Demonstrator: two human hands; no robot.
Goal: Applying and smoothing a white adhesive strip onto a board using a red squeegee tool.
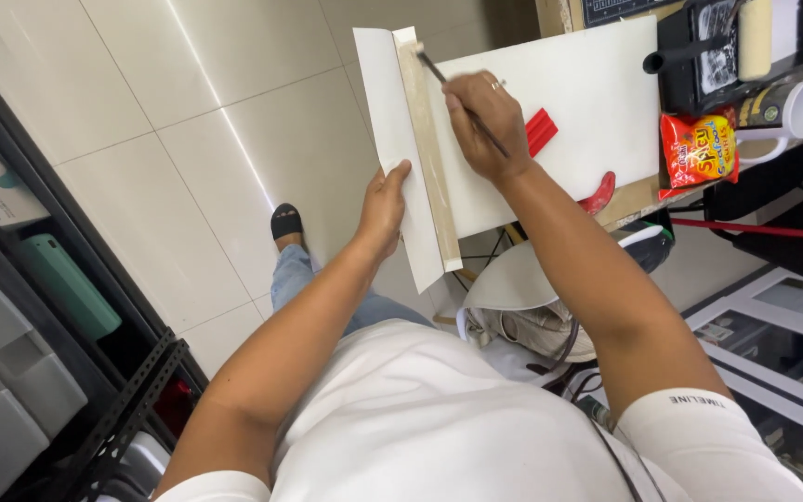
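My left hand (385, 206) grips the free edge of a white folded sheet (390, 121) and holds its flap up beyond the table edge. My right hand (483, 123) holds a thin dark brush (462, 100). The brush tip touches the top of a beige strip (429, 158) along the fold. The rest of the white sheet (569, 102) lies flat on the table. A red flat piece (541, 130) sticks out from under my right hand.
A red snack bag (699, 149), a white mug (796, 113), a black tray with a paint roller (755, 37) and a red curved tool (598, 193) sit on the table. A dark metal shelf (132, 390) with grey bins stands left. My sandalled foot (285, 223) rests on the tiled floor.
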